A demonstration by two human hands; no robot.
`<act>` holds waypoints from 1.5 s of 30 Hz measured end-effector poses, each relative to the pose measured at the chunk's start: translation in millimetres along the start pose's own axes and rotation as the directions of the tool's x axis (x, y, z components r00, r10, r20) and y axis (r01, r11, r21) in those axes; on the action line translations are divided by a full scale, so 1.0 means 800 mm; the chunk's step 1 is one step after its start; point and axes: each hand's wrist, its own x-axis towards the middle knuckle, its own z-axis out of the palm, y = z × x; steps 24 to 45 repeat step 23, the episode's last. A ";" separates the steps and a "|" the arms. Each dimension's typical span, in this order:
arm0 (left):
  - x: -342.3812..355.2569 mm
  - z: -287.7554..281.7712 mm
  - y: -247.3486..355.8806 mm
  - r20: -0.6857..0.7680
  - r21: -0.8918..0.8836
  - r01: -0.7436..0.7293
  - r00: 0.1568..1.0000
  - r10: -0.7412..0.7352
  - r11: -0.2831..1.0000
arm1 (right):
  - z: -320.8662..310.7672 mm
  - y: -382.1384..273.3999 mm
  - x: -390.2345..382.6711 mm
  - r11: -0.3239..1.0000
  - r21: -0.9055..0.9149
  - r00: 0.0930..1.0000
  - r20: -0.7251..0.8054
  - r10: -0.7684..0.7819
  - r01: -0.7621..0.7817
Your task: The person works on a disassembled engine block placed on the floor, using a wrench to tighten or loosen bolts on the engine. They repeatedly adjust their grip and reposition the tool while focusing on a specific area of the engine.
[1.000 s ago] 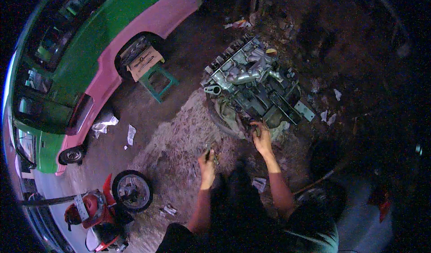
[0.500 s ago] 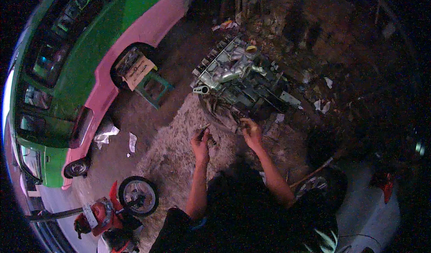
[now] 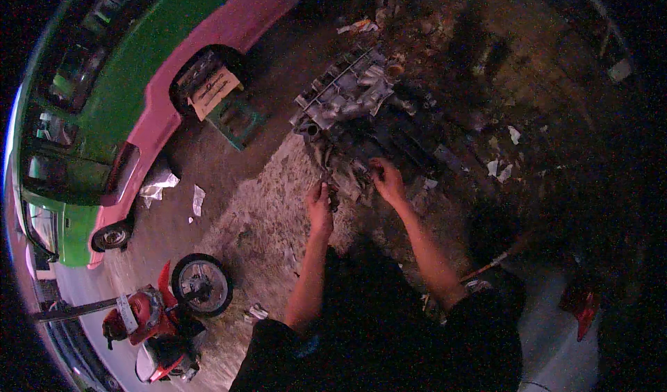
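Note:
A vehicle engine with silvery castings along its top rests on the ground ahead of me. Just short of its near left end is my left hand, closed in a pinch. A small dark piece seems to stick out past its fingertips, too dim to name. My right hand reaches to the engine's dark near side, its fingers curled together. Whatever those fingers hold or touch is lost in shadow. Dark, crumpled material lies on the ground between the two hands.
A green stool and a tan board with tools on it stand by the green and pink van at left. A red motorcycle is at lower left. White scraps litter the right.
Both hands have moved a little forward, nearer the engine. My left hand has also shifted slightly right, and its fingers now point toward the engine's near end. The view has tilted slightly.

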 end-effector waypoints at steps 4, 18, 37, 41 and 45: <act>0.021 0.017 -0.041 -0.107 -0.146 0.069 0.991 -0.085 0.987 | 0.017 0.018 0.026 0.995 0.098 0.997 0.067 -0.034 0.028; 0.122 0.037 -0.187 -0.148 -0.184 0.153 0.972 -0.181 0.971 | 0.039 0.074 0.030 0.997 0.073 0.985 0.168 -0.026 0.014; 0.148 0.031 -0.243 -0.028 -0.188 0.122 0.991 -0.129 0.975 | 0.039 0.076 0.016 0.899 0.431 0.985 0.171 -0.003 -0.072; 0.148 0.031 -0.243 -0.028 -0.188 0.122 0.991 -0.129 0.975 | 0.039 0.076 0.016 0.899 0.431 0.985 0.171 -0.003 -0.072; 0.148 0.031 -0.243 -0.028 -0.188 0.122 0.991 -0.129 0.975 | 0.039 0.076 0.016 0.899 0.431 0.985 0.171 -0.003 -0.072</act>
